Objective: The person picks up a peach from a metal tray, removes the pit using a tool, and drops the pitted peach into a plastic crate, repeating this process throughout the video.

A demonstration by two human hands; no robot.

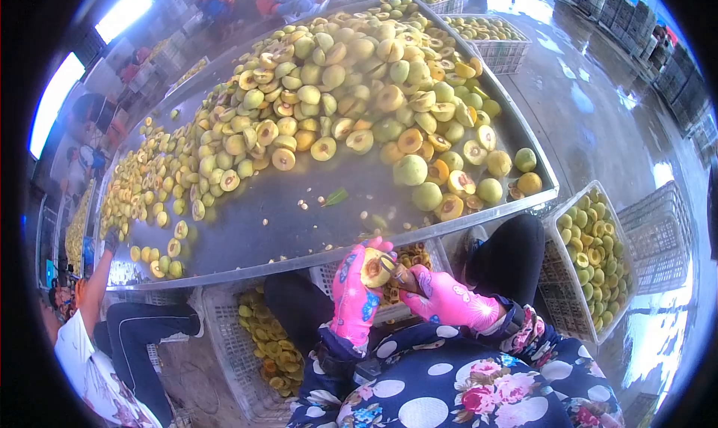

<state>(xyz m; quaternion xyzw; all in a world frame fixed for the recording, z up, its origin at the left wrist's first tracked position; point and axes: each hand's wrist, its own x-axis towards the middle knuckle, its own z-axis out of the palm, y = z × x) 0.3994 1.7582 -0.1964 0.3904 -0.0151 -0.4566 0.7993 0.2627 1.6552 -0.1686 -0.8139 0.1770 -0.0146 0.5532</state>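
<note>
My left hand (354, 289), in a pink patterned glove, grips a cut yellow peach half (375, 268) with the cut face turned to the right. My right hand (449, 299), in a matching glove, is closed around a small pitting tool (399, 272). The tool's dark tip meets the peach's cut side; its exact shape is too small to tell. Both hands are just off the near edge of a metal table (292, 237). A crate of cut fruit (413, 256) lies below them, partly hidden by the gloves.
A large heap of halved and whole peaches (336, 76) covers much of the table. A full crate (594, 256) stands at right, with an empty-looking crate (654, 226) beside it. Another crate (269, 342) sits by my left leg. A co-worker (105, 338) sits at left.
</note>
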